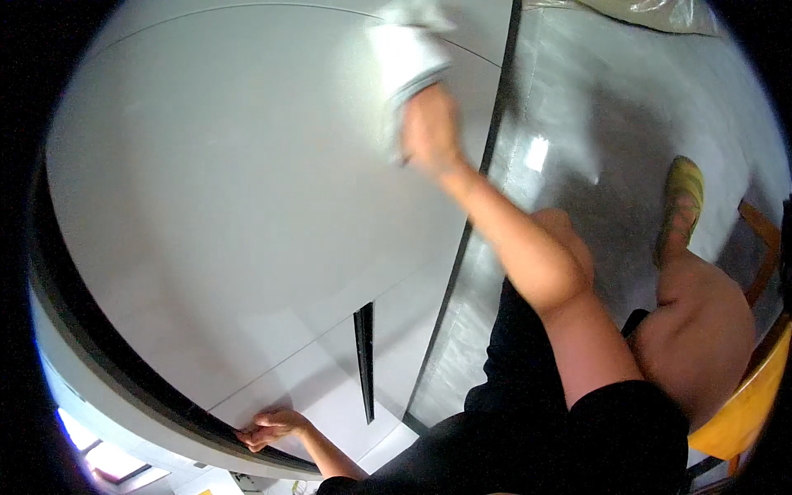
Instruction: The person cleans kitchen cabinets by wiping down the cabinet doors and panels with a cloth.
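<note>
A white cloth [408, 54], blurred by motion, is in my right hand [431, 128]. The cloth lies against the upper part of a large, smooth light-grey panel [231, 190], and my right arm reaches out far toward it. Low on the left, my left hand [272, 427] has its fingers curled at the dark edge strip [219, 425] of the panel. A narrow black recessed handle [364, 363] sits in the panel to the right of my left hand. Thin seam lines cross the panel.
A shiny grey floor [553, 173] runs along the panel's right side, past a black border. My bare leg and a yellow-green shoe [685, 186] are at right. An orange-yellow chair seat [742, 421] is at lower right, and clear plastic sheeting [660, 12] lies at top right.
</note>
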